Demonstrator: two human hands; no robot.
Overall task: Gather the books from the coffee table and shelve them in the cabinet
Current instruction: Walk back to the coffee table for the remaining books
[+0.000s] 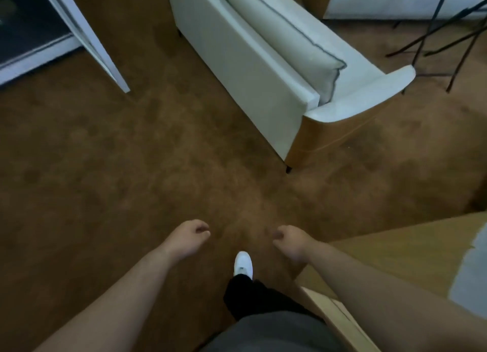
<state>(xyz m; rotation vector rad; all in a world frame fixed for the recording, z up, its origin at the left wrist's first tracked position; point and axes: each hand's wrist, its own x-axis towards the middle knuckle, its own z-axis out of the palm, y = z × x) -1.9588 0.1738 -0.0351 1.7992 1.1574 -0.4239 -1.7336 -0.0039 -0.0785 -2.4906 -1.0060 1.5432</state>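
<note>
Head view looks down on brown carpet (131, 167). A white sofa (263, 69) stands ahead, a white cabinet (39, 53) at far left, a wooden table (395, 251) at lower right. Left hand (188, 237) and right hand (290, 242) hang with fingers loosely curled, holding nothing. No books show.

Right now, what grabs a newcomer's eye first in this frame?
The white upholstered sofa with dark-piped cushion cuts diagonally across the upper middle, bright against the brown carpet. Low in the frame, two bare forearms reach forward: the left hand and right hand are loosely curled with nothing in their grip, and a white shoe steps between them. A light wooden table edge sits lower right; no books show.
</note>
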